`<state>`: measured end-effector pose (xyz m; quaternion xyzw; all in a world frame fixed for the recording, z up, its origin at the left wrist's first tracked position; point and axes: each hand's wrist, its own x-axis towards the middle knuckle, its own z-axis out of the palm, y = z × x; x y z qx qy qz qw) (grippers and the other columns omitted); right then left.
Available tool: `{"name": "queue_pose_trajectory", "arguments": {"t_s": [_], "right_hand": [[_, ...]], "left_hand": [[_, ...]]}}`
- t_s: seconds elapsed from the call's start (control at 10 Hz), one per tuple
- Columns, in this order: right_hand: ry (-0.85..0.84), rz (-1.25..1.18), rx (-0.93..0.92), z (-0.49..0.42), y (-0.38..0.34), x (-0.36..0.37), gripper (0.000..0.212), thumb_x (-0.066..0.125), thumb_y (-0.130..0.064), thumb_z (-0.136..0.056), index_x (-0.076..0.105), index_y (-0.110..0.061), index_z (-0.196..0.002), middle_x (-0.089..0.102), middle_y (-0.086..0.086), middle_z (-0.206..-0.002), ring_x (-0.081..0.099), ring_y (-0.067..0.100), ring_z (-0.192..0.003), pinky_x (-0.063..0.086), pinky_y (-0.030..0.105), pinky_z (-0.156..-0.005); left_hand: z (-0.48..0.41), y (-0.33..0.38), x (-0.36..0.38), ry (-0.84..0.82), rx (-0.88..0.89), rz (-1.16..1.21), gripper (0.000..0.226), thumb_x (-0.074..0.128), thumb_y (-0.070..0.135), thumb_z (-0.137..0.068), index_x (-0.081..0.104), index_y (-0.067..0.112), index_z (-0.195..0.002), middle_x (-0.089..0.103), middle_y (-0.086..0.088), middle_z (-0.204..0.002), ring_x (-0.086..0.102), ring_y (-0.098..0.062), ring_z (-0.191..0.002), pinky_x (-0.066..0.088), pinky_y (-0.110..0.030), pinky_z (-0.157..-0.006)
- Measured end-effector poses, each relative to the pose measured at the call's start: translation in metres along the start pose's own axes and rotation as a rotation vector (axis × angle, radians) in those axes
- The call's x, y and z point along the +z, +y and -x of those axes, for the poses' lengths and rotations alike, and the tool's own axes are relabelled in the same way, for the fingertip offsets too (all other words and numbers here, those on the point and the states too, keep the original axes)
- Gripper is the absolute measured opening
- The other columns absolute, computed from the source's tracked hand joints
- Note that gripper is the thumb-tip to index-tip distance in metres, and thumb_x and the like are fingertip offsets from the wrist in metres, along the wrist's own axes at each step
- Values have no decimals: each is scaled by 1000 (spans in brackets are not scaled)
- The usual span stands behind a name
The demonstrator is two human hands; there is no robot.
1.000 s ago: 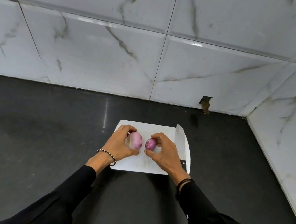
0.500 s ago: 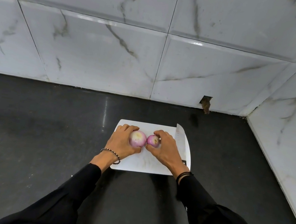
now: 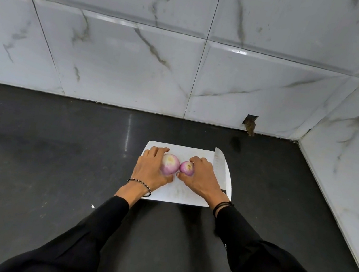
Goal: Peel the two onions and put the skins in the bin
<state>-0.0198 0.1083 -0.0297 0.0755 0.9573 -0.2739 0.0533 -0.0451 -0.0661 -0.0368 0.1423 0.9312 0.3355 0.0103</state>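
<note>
Tiled wall (image 3: 116, 55): grey-veined marble, closing the scene at 12 o'clock and again at 3 o'clock.
Countertop (image 3: 42, 149): dark and polished; it carries everything below.
Cutting board (image 3: 183, 195): white, lying flat on the countertop directly in front of the person.
Cleaver (image 3: 222, 166): broad blade lying flat along the board's 3 o'clock edge, tip toward 12 o'clock, handle mostly hidden by the right wrist; neither hand touches it.
Left hand (image 3: 149, 171): gripping the larger onion, with fingers curled over its 12 o'clock side and thumb at its 6 o'clock side.
Right hand (image 3: 202, 177): gripping the smaller onion in the same way, knuckles toward the cleaver.
Larger onion (image 3: 170, 163): on the board at about 10 o'clock from its centre, pale trimmed end up, surface glossy pink.
Smaller onion (image 3: 187, 168): near the board's centre, at 3 o'clock of the larger onion and just beside it; whether the 2 touch cannot be told.
White scrap (image 3: 92, 206): 1 small fleck on the countertop at 8 o'clock from the board.
Step in hand: both onions look already stripped, and the 2 are being set down side by side; no loose skins show.
Next move: probably letting go of both bulbs, steadying them against rolling. The bin is out of view, so disposal cannot be confirmed.
</note>
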Motion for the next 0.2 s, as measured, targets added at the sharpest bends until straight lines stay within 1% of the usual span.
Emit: {"name": "queue_pose_trajectory", "arguments": {"t_s": [0.1, 0.2], "right_hand": [[-16, 20, -6, 7, -4, -3, 68, 74, -42, -91, 43, -13, -144, 46, 9, -144, 44, 26, -130, 44, 40, -107], [55, 123, -53, 17, -9, -7, 67, 72, -43, -91, 45, -12, -144, 47, 9, -145, 44, 27, -129, 43, 40, -108]], "left_hand": [[6, 2, -3, 51, 56, -45, 76, 80, 38, -73, 44, 19, -138, 47, -3, -135, 44, -23, -123, 35, -34, -98], [12, 6, -9, 92, 99, -93, 72, 78, 41, -74, 48, 19, -136, 49, -2, -133, 45, -23, -123, 35, -33, -97]]}}
